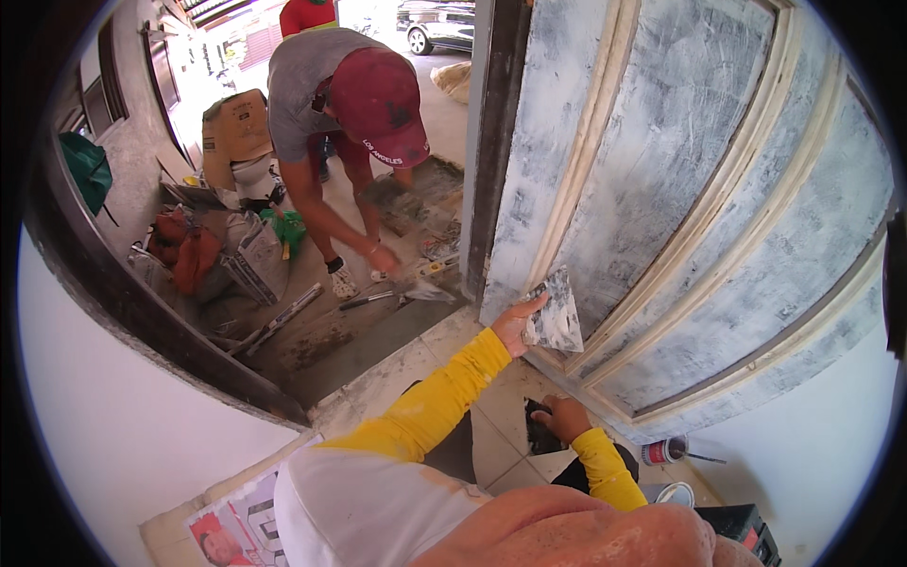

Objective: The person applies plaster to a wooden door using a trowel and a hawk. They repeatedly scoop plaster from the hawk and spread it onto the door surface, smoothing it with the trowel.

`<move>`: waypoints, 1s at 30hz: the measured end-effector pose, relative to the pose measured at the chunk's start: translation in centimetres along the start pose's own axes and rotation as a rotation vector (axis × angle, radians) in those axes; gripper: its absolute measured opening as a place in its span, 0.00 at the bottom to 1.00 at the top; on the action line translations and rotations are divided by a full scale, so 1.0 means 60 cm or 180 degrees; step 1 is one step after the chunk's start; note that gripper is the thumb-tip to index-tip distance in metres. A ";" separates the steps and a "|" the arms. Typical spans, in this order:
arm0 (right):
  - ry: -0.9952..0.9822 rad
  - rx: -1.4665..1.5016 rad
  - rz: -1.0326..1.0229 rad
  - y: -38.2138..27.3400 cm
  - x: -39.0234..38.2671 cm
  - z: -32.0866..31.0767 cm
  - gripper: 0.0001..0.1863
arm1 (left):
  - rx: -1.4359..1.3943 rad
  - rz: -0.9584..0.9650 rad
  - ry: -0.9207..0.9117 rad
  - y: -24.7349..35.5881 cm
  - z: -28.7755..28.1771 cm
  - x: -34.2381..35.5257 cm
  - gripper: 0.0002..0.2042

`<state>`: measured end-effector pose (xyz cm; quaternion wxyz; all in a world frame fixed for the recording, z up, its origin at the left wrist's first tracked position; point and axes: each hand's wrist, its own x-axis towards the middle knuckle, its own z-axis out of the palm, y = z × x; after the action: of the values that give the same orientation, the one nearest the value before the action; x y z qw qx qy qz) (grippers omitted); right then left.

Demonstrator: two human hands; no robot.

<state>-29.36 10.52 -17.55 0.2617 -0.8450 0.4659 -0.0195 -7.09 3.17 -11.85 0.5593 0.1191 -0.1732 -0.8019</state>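
My left hand grips a flat plate smeared with white and grey putty, close to the lower left corner of a panelled door. Patchy whitish filler covers the door's panels, and its raised mouldings are pale wood. Lower down, over the floor tiles, my right hand is closed at the edge of a black flat piece with pale specks. What kind of thing that piece is I cannot make out. Both of my forearms are in yellow sleeves.
Beyond the doorway a co-worker in a dark red cap bends over tools on the dirty floor. Sacks and a cardboard box stand there. A tin, a white-rimmed container and a black case are at my right.
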 end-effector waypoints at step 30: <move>-0.2122 0.0475 0.0561 -0.087 -0.033 0.042 0.22 | 0.1668 -0.0616 0.2074 -0.091 0.066 -0.125 0.27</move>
<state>-25.72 15.40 -16.92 0.4611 -0.7401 0.4232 0.2461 -10.70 12.48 -10.52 0.4578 0.5199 -0.1733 -0.7001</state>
